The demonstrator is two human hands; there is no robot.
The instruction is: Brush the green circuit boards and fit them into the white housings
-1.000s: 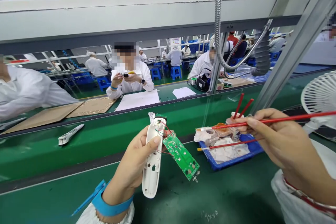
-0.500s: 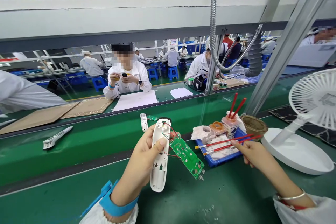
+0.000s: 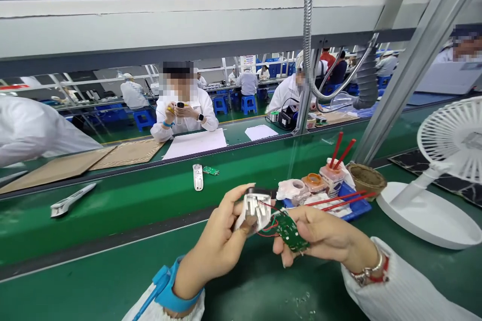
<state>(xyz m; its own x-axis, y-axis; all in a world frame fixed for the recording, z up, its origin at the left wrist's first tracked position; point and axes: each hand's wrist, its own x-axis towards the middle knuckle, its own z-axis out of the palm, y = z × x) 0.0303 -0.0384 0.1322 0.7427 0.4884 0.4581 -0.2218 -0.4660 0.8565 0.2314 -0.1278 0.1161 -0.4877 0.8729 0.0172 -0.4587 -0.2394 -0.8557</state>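
Observation:
My left hand (image 3: pixel 222 238) is closed around a white plastic housing (image 3: pixel 256 210), tilted so that its end faces me. Thin red and dark wires (image 3: pixel 269 232) run from the housing to a green circuit board (image 3: pixel 289 233). That board is gripped between the thumb and fingers of my right hand (image 3: pixel 320 235). Behind my right hand sits a blue tray (image 3: pixel 357 209) with red-handled brushes (image 3: pixel 346 200) lying across it, partly hidden by the hand.
A white fan (image 3: pixel 425 210) stands at the right, beside a brown bowl (image 3: pixel 367 178). On the green belt (image 3: pixel 131 210) lie a white casing part (image 3: pixel 73 200), a smaller white shell (image 3: pixel 198 177) and a small board (image 3: pixel 211 170). Opposite, a co-worker (image 3: pixel 184 110) holds a small device.
My right hand has left the brushes and moved left to grip the circuit board. My left hand has tilted the housing. The parts on the belt have shifted left.

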